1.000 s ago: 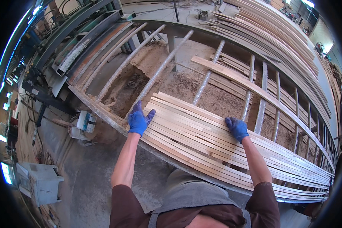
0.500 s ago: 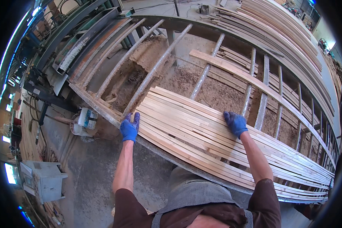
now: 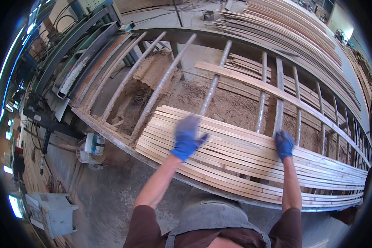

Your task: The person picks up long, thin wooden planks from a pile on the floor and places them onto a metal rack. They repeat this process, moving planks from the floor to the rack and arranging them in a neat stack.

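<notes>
A wide row of pale wooden strips (image 3: 231, 151) lies side by side along the near side of a metal roller frame (image 3: 146, 103). Both hands wear blue gloves with darker fingers. My left hand (image 3: 186, 138) is over the strips near their left end, thumb and fingers apart, holding nothing; its fingers are blurred, and I cannot tell whether it touches the wood. Farther right, my right hand (image 3: 284, 144) has its fingers bent over the far edge of the row. Gaps show between some strips near my body.
A single longer board (image 3: 252, 82) rests across the rollers beyond the row. Stacked lumber (image 3: 285, 37) fills the far right. Machinery (image 3: 91, 53) stands at the far left, with a white bucket (image 3: 93, 144) and a grey box (image 3: 51, 211) on the floor. Sawdust lies beneath the rollers.
My left hand has left the strips' left ends and moved right, over their top. My right hand has slid right along the far edge. The view has shifted slightly.
</notes>
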{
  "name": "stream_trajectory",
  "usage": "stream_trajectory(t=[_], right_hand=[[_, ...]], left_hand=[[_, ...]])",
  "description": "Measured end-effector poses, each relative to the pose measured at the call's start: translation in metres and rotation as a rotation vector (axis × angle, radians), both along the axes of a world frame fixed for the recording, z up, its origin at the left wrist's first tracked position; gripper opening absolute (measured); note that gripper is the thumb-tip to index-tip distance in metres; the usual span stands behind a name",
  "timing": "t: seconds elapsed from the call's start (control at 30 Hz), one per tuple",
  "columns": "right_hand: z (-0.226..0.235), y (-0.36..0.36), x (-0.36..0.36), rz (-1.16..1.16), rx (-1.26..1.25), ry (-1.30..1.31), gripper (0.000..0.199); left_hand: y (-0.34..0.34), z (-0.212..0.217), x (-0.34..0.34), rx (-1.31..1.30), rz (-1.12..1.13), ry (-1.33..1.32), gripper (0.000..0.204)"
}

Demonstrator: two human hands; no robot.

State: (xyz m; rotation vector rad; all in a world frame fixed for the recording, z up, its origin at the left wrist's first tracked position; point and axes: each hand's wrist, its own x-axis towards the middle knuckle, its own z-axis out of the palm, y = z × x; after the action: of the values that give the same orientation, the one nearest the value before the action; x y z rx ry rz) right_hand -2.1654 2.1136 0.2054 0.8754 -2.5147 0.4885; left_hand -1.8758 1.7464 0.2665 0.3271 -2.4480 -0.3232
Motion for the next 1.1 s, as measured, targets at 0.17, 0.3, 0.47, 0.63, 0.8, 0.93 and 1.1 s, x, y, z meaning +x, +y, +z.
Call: stream_trajectory(t=[0.17, 0.3, 0.47, 0.63, 0.8, 0.93, 1.1], right_hand=[[-0.014, 0.034, 0.013, 0.023, 0.272, -0.080, 0.045], [-0.012, 0.040, 0.009, -0.078, 0.325, -0.101, 0.047], [-0.022, 0.029, 0.011, -0.115, 0.298, -0.133, 0.043], [-0.020, 0.028, 0.002, 0.038, 0.300, -0.304, 0.043], [0.042, 0.020, -0.024, 0.103, 0.308, -0.652, 0.042], [0.052, 0.015, -0.057, 0.181, 0.380, -1.079, 0.054], [0.055, 0.011, -0.092, 0.173, 0.557, -1.331, 0.073]], left_hand=[[0.009, -0.017, -0.041, 0.135, -0.117, -0.347, 0.062], [0.007, -0.026, -0.040, 0.077, -0.143, -0.227, 0.061], [-0.001, -0.030, -0.042, 0.142, -0.114, -0.301, 0.065], [-0.006, -0.033, -0.040, 0.153, -0.124, -0.286, 0.068], [-0.009, -0.025, -0.059, 0.137, -0.191, -0.198, 0.067], [-0.012, -0.048, -0.076, 0.223, -0.252, -0.047, 0.069], [-0.005, -0.036, -0.089, 0.078, -0.228, -0.174, 0.073]])
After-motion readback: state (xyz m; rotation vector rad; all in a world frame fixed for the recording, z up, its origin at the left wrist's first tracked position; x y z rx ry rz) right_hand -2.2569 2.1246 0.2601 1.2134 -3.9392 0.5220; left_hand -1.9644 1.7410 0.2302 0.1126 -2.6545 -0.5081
